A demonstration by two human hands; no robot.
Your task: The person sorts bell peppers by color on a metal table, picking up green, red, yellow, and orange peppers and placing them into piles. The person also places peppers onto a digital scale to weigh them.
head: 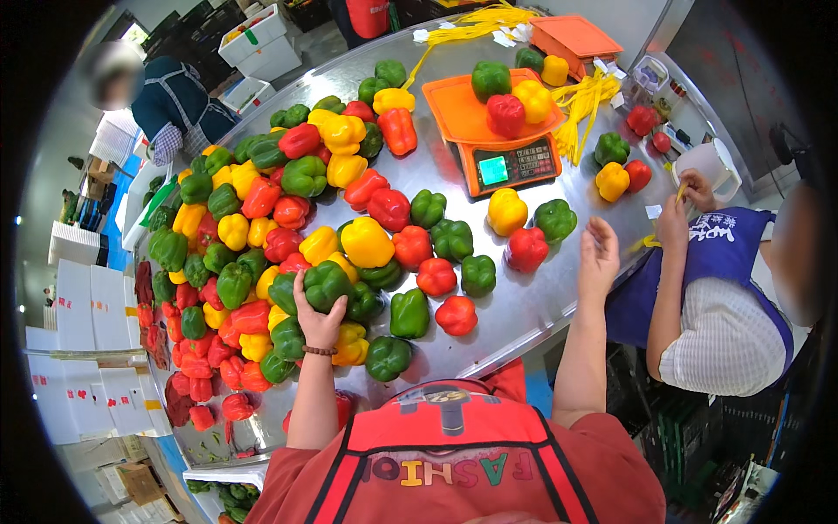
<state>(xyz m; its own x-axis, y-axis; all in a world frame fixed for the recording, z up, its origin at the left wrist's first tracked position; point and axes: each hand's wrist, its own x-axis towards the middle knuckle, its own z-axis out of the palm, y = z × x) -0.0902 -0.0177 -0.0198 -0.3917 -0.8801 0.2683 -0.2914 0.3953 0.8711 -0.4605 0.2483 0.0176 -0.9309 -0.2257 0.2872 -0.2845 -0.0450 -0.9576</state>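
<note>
My left hand [319, 321] has its fingers around a green bell pepper [327, 286] at the near side of a big heap of red, yellow and green bell peppers. My right hand [598, 252] is raised over the table's near edge, fingers apart, holding nothing. Left of it lie a yellow pepper [507, 211], a red pepper [526, 250] and a green pepper [555, 221], grouped together. Beyond them stands an orange digital scale [458, 118] with a lit display; a green, a red and a yellow pepper rest on its pan.
A co-worker in a blue apron [713, 262] stands at the right, by another pepper trio and a white container [707, 167]. Yellow ties [586, 108] and a second orange scale [576, 40] are at the back. Another person [177, 98] works at the far left near foam boxes.
</note>
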